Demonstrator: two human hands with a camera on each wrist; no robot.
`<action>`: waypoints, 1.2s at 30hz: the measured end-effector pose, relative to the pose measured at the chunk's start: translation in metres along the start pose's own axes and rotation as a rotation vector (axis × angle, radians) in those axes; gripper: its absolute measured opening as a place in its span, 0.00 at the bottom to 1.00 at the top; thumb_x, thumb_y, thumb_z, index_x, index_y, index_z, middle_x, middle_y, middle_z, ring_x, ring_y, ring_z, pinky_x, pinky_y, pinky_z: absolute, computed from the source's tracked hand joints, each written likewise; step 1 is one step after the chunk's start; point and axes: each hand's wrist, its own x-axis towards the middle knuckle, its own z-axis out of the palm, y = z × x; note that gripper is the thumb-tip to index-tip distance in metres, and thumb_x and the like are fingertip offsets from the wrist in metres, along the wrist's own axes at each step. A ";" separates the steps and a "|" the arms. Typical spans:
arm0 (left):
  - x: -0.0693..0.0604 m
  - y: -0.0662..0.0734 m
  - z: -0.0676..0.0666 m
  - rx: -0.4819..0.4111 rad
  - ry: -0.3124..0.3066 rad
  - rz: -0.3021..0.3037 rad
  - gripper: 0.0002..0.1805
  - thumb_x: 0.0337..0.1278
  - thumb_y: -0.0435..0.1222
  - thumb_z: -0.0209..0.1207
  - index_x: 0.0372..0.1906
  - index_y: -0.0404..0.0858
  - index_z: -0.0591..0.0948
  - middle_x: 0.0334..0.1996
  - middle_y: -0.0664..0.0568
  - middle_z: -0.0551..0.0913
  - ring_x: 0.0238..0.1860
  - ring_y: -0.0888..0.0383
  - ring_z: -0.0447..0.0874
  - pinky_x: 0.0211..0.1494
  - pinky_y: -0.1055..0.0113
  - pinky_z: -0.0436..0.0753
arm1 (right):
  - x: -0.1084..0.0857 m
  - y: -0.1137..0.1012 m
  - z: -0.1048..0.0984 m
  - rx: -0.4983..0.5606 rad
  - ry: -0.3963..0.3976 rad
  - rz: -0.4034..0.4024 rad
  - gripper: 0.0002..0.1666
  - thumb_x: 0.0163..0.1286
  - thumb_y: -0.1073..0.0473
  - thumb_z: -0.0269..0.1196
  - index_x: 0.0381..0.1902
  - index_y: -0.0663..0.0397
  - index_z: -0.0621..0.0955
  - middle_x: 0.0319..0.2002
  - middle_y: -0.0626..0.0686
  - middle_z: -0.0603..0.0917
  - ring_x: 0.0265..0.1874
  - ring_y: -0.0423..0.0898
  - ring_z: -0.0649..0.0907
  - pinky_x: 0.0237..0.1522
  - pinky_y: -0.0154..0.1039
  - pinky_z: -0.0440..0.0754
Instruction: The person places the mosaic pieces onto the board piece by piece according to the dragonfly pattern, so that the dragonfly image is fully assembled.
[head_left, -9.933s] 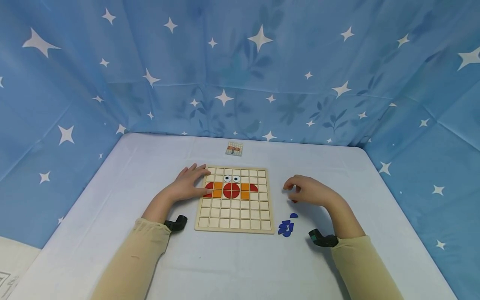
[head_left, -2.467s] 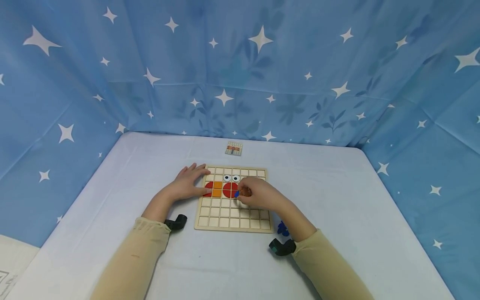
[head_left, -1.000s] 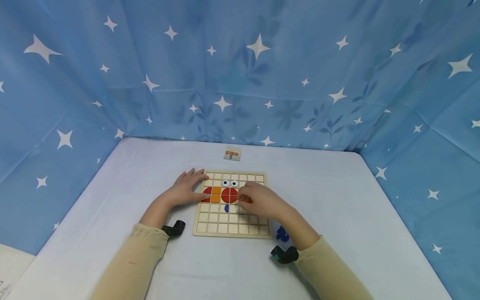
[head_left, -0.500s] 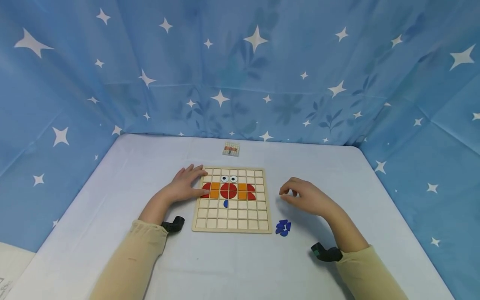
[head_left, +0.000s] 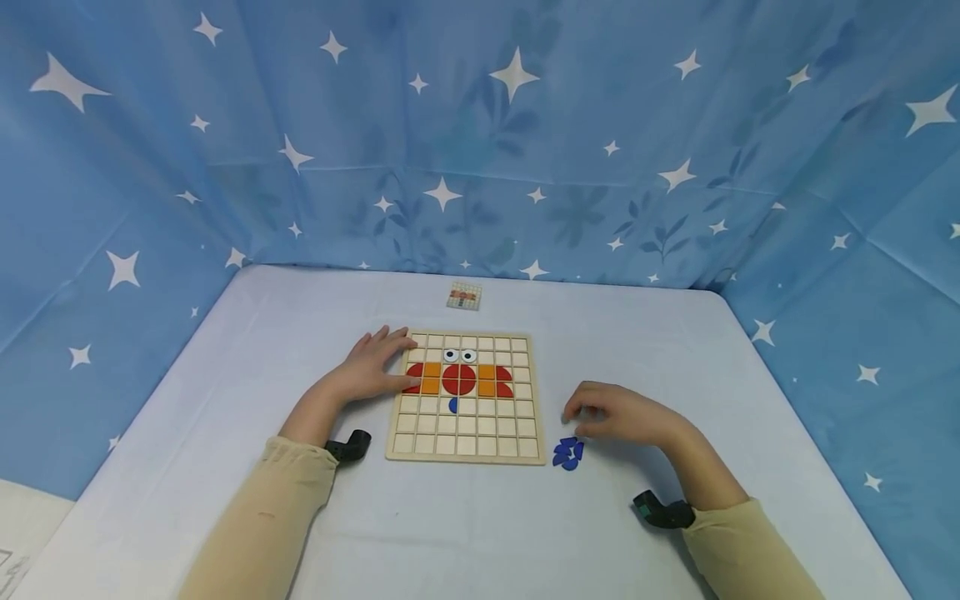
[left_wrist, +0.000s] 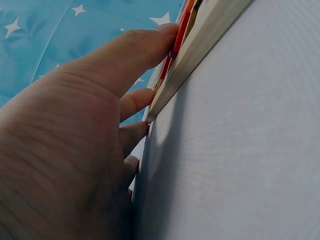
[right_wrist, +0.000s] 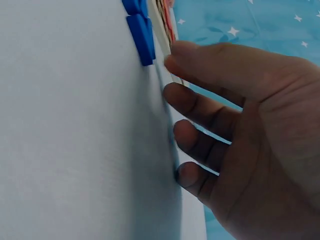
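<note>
A wooden grid board [head_left: 465,458] lies mid-table. On it are two eye pieces [head_left: 451,356], a red circle of quarter pieces [head_left: 451,387], orange squares [head_left: 486,388] and red quarter pieces [head_left: 503,389] at both sides. A small blue piece [head_left: 453,406] sits below the circle. My left hand [head_left: 365,368] rests at the board's left edge, its thumb on a red piece [left_wrist: 181,35] and the other fingers along the rim. My right hand [head_left: 630,414], holding nothing, hovers with loosely bent fingers beside several loose blue pieces [head_left: 572,464].
A small card [head_left: 464,296] with a grid picture lies behind the board. The white table [head_left: 450,533] has a blue starry curtain [head_left: 480,167] behind it and at the sides. A black wrist camera [head_left: 660,510] stands out from the right wrist.
A red quarter and a blue piece have been put on the board. My right hand left the board, then came down toward the blue pieces. My left hand stays in place.
</note>
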 end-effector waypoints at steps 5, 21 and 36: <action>-0.001 0.001 -0.002 -0.001 0.003 -0.005 0.39 0.56 0.58 0.64 0.70 0.48 0.69 0.79 0.48 0.54 0.81 0.43 0.39 0.82 0.46 0.36 | 0.003 -0.002 0.005 -0.023 -0.034 -0.002 0.09 0.64 0.53 0.69 0.42 0.34 0.83 0.42 0.38 0.80 0.43 0.39 0.76 0.49 0.36 0.79; 0.000 0.001 -0.003 -0.010 0.003 0.006 0.39 0.55 0.58 0.65 0.69 0.48 0.70 0.79 0.48 0.54 0.81 0.42 0.39 0.81 0.45 0.35 | 0.007 0.002 0.008 -0.054 0.077 0.047 0.07 0.69 0.55 0.65 0.44 0.35 0.83 0.39 0.36 0.81 0.39 0.36 0.78 0.45 0.35 0.81; 0.001 -0.001 0.001 -0.001 0.002 -0.009 0.38 0.55 0.58 0.65 0.69 0.48 0.70 0.79 0.48 0.54 0.81 0.42 0.38 0.82 0.46 0.36 | 0.008 0.005 0.015 -0.086 0.106 0.088 0.15 0.63 0.50 0.70 0.47 0.38 0.80 0.39 0.38 0.78 0.39 0.37 0.75 0.44 0.34 0.80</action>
